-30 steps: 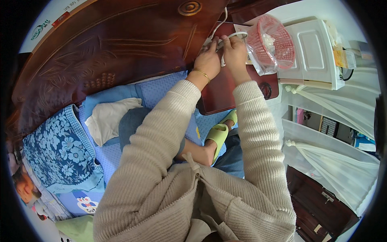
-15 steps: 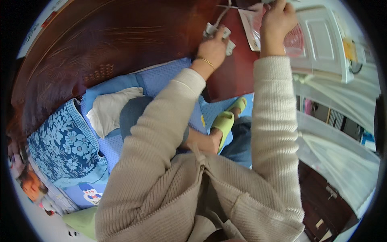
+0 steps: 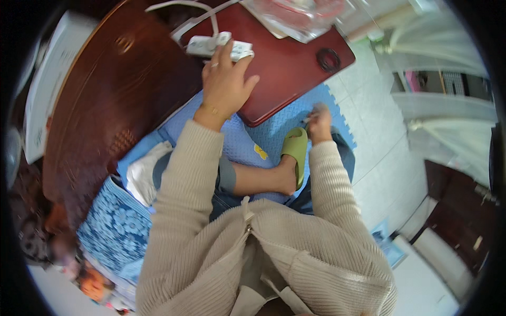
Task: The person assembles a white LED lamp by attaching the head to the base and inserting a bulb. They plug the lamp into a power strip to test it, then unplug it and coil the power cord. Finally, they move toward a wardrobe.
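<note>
While the fingers of the left hand [image 3: 225, 84] lie over the white power strip [image 3: 242, 50], the step in hand looks like steadying or handling it on the red-brown tabletop [image 3: 295, 66]. Those fingers are fairly straight, with the thumb spread wide to their right; no closed grip shows. Just beyond the fingertips, a white cable [image 3: 214, 22] leads off from the strip. The right hand [image 3: 319, 125] is well apart, to the right of the left fingers and nearer the body, over the blue mat [image 3: 316, 96] and close to a green slipper [image 3: 295, 146]. Blur hides whether its fingers hold anything. Working further at the strip would probably call for the left thumb to come in against its side.
</note>
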Demonstrator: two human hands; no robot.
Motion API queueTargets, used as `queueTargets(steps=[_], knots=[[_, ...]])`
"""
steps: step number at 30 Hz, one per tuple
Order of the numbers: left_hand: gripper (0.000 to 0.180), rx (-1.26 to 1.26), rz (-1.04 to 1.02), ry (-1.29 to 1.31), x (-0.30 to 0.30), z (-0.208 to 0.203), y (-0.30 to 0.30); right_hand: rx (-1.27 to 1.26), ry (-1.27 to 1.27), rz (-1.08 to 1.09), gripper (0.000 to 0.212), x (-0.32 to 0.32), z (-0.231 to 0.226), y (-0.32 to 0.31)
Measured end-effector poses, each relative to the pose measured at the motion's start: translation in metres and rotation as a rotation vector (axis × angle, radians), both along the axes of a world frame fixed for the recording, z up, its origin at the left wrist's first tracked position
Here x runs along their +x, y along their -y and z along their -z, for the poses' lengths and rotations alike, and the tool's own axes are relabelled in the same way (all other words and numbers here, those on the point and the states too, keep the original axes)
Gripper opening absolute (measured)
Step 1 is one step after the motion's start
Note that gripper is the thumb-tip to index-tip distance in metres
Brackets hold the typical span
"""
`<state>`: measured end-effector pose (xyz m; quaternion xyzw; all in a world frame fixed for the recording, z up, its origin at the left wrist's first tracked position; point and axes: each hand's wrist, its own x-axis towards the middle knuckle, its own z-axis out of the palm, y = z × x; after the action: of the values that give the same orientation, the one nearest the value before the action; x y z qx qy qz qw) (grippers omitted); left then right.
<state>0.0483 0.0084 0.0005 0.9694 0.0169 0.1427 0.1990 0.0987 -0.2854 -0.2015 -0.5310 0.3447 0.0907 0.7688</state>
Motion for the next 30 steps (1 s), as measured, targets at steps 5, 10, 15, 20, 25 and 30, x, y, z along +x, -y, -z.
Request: queueTargets(steps=[5, 10, 15, 20, 25, 30], knots=[[0.037, -0.115, 0.073, -0.11, -0.046, 0.002, 0.042, 0.223, -0.06, -0.019, 0.045, 0.014, 0.023, -0.075], [0.029, -0.253, 0.043, -0.169, -0.043, 0.042, 0.049, 0.301, -0.012, 0.113, 0.038, 0.036, 0.042, -0.084], [0.026, -0.354, 0.03, -0.164, -0.028, 0.046, 0.05, 0.073, -0.024, -0.025, 0.029, 0.024, 0.025, -0.071], [0.023, -0.392, 0.019, -0.164, -0.025, 0.047, 0.048, 0.129, -0.046, -0.081, 0.027, 0.011, 0.011, -0.071], [0.022, -0.395, 0.035, -0.157, -0.025, 0.055, 0.047, 0.245, -0.05, -0.135, 0.03, 0.003, 0.022, -0.071], [0.021, -0.395, 0.025, -0.177, -0.025, 0.06, 0.045, 0.309, -0.007, -0.126, 0.036, 0.009, 0.03, -0.063]])
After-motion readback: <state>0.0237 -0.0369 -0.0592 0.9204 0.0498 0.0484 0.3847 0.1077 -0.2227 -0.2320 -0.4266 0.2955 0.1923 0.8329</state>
